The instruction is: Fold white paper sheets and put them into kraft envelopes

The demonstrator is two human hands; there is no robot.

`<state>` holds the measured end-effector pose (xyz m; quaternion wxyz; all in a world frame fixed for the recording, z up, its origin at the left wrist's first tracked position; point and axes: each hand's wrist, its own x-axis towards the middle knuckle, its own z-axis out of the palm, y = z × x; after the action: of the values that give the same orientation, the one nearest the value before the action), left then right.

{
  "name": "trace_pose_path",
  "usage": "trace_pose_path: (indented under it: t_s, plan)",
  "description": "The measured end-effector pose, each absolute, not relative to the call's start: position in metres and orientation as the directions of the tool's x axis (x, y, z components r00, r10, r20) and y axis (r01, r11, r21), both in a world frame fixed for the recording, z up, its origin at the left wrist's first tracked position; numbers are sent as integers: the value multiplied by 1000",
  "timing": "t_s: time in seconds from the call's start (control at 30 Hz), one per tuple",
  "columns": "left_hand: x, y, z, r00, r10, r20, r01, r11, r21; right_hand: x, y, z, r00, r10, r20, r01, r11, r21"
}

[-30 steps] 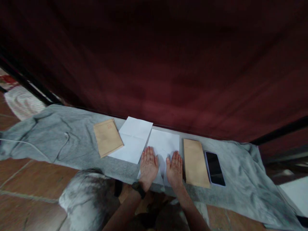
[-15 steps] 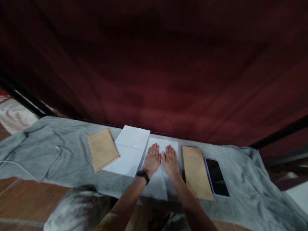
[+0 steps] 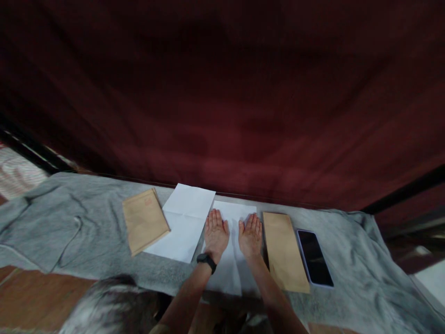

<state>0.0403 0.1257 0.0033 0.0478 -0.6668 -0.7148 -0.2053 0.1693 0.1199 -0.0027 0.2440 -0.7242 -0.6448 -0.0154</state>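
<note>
A creased white sheet of paper (image 3: pixel 233 246) lies lengthwise in front of me, with a fold line running down its lower middle. My left hand (image 3: pixel 216 234) rests flat along the sheet's left edge, fingers stretched forward, a black wristband (image 3: pixel 207 262) on the wrist. On the sheet's right side lies my right hand (image 3: pixel 250 235), palm down with its fingers extended. Neither hand grips anything. Close by on the left is a second white sheet (image 3: pixel 186 222) with a crease across it, its left part under a brown envelope (image 3: pixel 144 220).
Right of the creased sheet lies a long brown envelope (image 3: pixel 285 253), then a dark-screened phone (image 3: pixel 315 257). A grey cloth (image 3: pixel 97 222) covers the surface. A white cable (image 3: pixel 67 241) lies at left. Dark red fabric (image 3: pixel 222 116) hangs behind.
My hands have slid apart from the sheet's middle, the left one outward to the left and the right one to the right. The view has shifted slightly.
</note>
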Motion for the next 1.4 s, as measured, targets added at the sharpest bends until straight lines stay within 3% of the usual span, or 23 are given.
trace_pose_path:
  t_s: [0.13, 0.33, 0.53, 0.77, 0.97, 1.13, 1.3, 1.4]
  plan:
    - [46, 136, 9, 62, 942, 331, 970, -134, 200, 169, 133, 8, 66, 956, 286, 944, 33, -329]
    - [52, 170, 8, 262, 950, 171, 940, -292, 179, 167, 162, 19, -187, 972, 144, 931, 222, -288]
    - [42, 182, 1, 180, 957, 229, 958, -224, 181, 164, 169, 4, -43, 976, 215, 961, 99, -257]
    - [37, 179, 1, -2, 973, 232, 971, -54, 234, 165, 166, -6, 129, 924, 360, 946, -5, -325]
    - [39, 181, 6, -73, 970, 233, 967, 12, 254, 168, 162, -8, 188, 917, 352, 931, -52, -361]
    - [33, 176, 14, -17, 975, 223, 962, -45, 269, 168, 163, -6, 212, 916, 341, 926, -77, -370]
    - [37, 131, 9, 117, 938, 326, 952, -200, 234, 169, 161, 4, 218, 917, 334, 926, -87, -366]
    - [43, 103, 3, 192, 930, 314, 945, -262, 199, 163, 150, 12, 152, 939, 309, 931, -32, -363]
